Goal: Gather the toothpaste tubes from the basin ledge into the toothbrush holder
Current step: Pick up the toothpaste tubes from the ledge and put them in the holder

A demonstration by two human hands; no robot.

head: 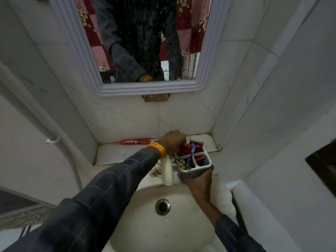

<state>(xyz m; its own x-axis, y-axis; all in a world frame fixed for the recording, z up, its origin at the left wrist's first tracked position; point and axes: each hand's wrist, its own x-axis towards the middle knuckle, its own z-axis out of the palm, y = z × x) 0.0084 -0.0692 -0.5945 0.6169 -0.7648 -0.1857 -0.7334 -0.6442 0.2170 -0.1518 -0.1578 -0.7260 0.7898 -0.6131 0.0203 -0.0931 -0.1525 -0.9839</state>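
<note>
My right hand [198, 182] grips the grey toothbrush holder [206, 163] from below, lifted over the basin's back edge. Red toothpaste tubes [197, 143] and colourful toothbrushes [190, 155] stick out of its compartments. My left hand [172, 141], with a yellow band at the wrist, is closed around a red tube [185, 148] at the holder's far left compartment. One more red toothpaste tube [135, 141] lies flat on the basin ledge [116, 153] against the back wall, left of my left hand.
A white tap [167, 171] stands just left of the holder, over the white basin [145, 230] with its metal drain [163, 206]. A framed mirror [145, 42] hangs above. Tiled walls close in on both sides; a white pipe [36, 115] runs down at left.
</note>
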